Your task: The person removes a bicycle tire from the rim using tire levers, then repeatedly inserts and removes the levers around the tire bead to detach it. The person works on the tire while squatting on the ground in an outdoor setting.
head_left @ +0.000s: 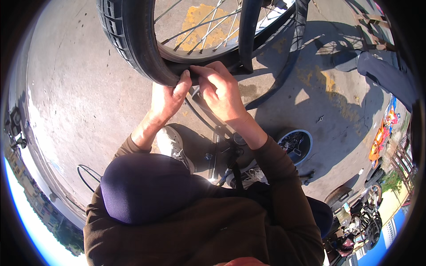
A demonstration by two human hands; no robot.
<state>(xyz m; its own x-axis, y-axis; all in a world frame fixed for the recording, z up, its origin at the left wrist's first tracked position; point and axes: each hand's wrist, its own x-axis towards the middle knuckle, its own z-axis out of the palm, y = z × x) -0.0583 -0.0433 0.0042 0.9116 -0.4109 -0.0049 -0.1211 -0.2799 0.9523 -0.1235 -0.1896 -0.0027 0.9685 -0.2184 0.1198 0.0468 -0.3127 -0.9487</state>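
Note:
A bicycle wheel (213,54) with a grey rim and thin spokes stands at the top of the view. Its black tire (133,40) has a blocky tread on the left side. My left hand (167,94) is closed round the tire's lower edge, thumb on the near side and fingers hidden behind. Beside it, my right hand (219,91) pinches black rubber at the rim, thumb and forefinger pressed together close to the left thumb. A slack black rubber loop (286,73) hangs off the wheel's right side and passes behind my right hand.
A round bowl (295,146) with small dark parts stands right of my feet. A dark upright bar (248,35) crosses the wheel. Another person's leg (384,73) reaches in from the right. Orange and blue bags (380,137) and a parked motorcycle (370,217) are farther right.

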